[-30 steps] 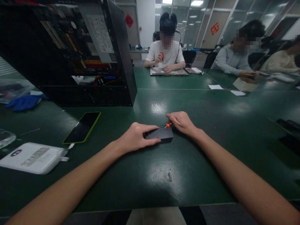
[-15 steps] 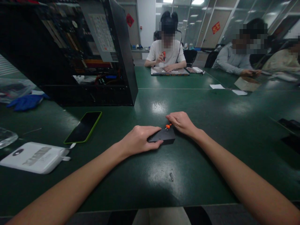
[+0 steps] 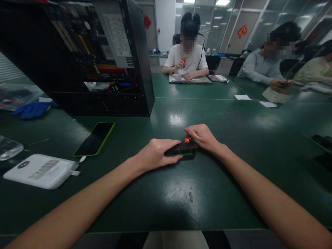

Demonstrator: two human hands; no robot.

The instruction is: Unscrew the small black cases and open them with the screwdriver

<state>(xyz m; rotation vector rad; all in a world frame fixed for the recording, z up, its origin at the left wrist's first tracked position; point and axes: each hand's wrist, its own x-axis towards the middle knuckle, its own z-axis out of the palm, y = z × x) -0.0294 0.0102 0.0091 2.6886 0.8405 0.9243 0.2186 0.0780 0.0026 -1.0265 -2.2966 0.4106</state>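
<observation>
My left hand (image 3: 157,152) grips the left end of a small black box (image 3: 191,155) on the table, thumb in front and fingers behind. The black top cover (image 3: 185,146) of the box is tilted up at the front, and a strip of green shows in the gap beneath it. My right hand (image 3: 202,134) is closed in a fist around a small orange-handled tool (image 3: 186,140) at the back right of the box. Most of the tool is hidden by the fingers, and its tip is too small to make out.
A large open computer case (image 3: 103,103) stands at the back left. Nearer are a phone (image 3: 94,139) in a green case, a white power bank (image 3: 41,172) and a blue glove (image 3: 32,110). Across the green table (image 3: 220,193), a person (image 3: 186,62) holds a red screwdriver over a flat panel.
The top cover of the black box has risen at its front edge, opening a gap. My right hand has stayed close by with the orange-handled tool. The whole view has shifted slightly.
</observation>
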